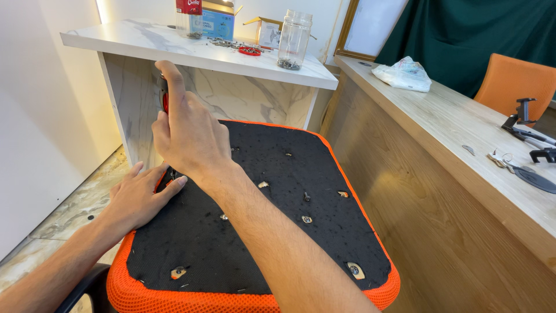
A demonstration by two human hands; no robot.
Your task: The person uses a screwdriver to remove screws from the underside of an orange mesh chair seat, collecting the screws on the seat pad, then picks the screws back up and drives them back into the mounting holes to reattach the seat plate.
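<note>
While the right hand [188,130] is wrapped tight around the handle of a screwdriver [164,98], of which only a sliver of red and dark grip shows beside the raised index finger, the left hand [139,197] lies flat with its fingers spread on the near left corner of an upturned chair seat [260,226]. That seat, black fabric on its underside with an orange mesh edge, lies directly beneath both hands and fills the middle of the view; the screwdriver stands upright at its far left corner, its tip hidden behind the right hand. Several screws and torn mounting holes dot the black fabric to the right of the forearm. Just behind the seat stands a white marble-patterned counter [145,40] carrying a clear plastic jar [294,37]. A long wooden desk [440,122] runs along the right.
</note>
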